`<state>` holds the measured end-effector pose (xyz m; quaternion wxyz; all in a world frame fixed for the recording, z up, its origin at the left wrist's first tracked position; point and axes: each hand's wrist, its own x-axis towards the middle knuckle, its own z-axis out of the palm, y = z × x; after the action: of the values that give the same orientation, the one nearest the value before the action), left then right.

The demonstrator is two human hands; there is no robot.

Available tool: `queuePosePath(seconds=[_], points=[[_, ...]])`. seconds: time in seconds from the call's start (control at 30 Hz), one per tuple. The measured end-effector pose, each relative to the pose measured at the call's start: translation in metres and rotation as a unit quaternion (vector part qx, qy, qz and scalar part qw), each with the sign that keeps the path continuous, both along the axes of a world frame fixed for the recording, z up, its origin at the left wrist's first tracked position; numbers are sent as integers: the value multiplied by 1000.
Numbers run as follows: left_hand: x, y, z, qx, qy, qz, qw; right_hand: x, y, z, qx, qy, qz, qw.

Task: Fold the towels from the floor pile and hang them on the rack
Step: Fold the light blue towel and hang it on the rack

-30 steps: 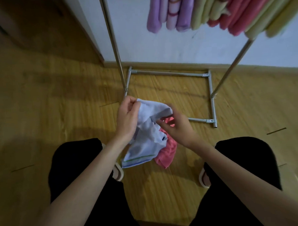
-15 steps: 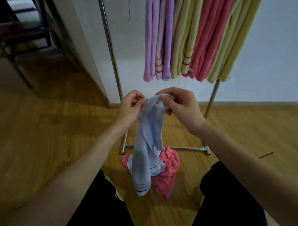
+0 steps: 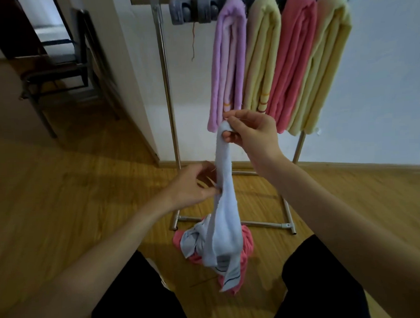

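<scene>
Towels remain in a small floor pile (image 3: 243, 247): a crumpled coral-pink terry towel (image 3: 246, 243) on the wooden floor (image 3: 63, 211), just in front of the metal rack's base (image 3: 266, 222). A pale blue terry towel with dark stripes (image 3: 226, 220) hangs bunched above it. The right hand (image 3: 253, 133) pinches its top end; the left hand (image 3: 193, 185) closes on its edge lower down. The step looks like finding corners to spread it. Next calls for opening it flat, then folding. The rack's top bar (image 3: 194, 10) already holds folded lilac (image 3: 227, 63), yellow (image 3: 262, 57), coral (image 3: 296, 60) and yellow (image 3: 329, 64) towels.
</scene>
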<state>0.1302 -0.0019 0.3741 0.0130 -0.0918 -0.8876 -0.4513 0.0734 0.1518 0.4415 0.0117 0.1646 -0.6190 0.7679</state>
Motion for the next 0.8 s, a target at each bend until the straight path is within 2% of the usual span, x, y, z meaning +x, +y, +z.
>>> queuePosePath(seconds=[0.1,0.17,0.27,0.53,0.8], points=[[5,5,-4,-36,-52,5,998,2,1,2,-15,-8,-6,1000],[9,12,-4,-55,-55,15,997,3,2,1,-23,-13,-8,1000],[13,21,-6,-38,-57,34,997,2,3,-2,-37,-23,-4,999],[2,18,-26,-45,-37,109,992,-5,13,-11,-60,-31,-18,998],[-6,-11,-34,-43,33,162,985,-21,40,-51,18,-55,-129,990]])
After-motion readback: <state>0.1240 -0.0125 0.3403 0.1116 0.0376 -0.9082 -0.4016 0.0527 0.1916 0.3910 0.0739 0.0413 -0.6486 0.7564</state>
